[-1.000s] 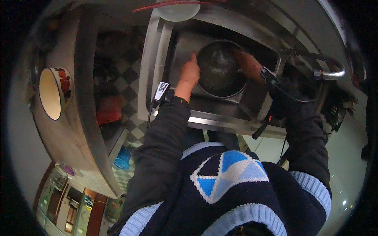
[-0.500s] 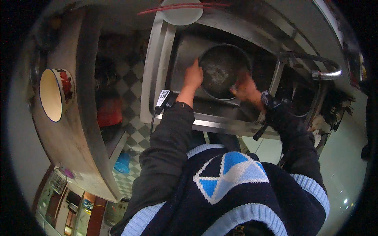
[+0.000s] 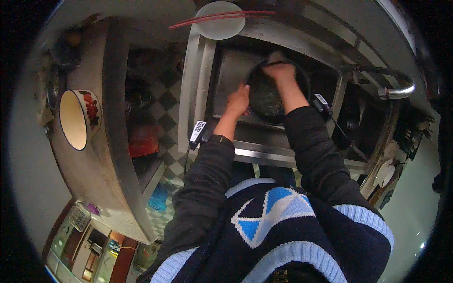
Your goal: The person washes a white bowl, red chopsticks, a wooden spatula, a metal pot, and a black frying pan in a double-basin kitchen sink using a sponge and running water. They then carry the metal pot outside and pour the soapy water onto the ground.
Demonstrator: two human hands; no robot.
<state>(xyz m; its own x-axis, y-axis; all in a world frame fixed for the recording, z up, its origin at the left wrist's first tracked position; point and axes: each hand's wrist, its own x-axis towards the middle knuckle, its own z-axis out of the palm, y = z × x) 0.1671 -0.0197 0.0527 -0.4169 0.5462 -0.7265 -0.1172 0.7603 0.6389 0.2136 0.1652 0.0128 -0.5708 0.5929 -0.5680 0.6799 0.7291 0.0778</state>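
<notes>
A round dark pan point(image 3: 263, 104) with a wet, shiny inside sits in the metal sink. My left hand point(image 3: 239, 100) is closed on its left rim, thumb on top. Reaching across the pan, my right hand point(image 3: 282, 73) is at the far inner wall, fingers bent and somewhat blurred. A pale greyish thing point(image 3: 275, 57) shows at its fingertips, too smeared to name. Small devices with black-and-white tags are at both wrists.
A curved metal faucet point(image 3: 398, 89) reaches over the right basin. At the far left corner of the sink, red chopsticks point(image 3: 224, 17) lie across a pale round lid or plate point(image 3: 219, 29). An enamel basin point(image 3: 75, 120) with red flowers stands on the left counter.
My right hand has moved from the pan's right near side to its far side, its forearm now crossing the pan. My left hand stays on the left rim. The view has shifted slightly.
</notes>
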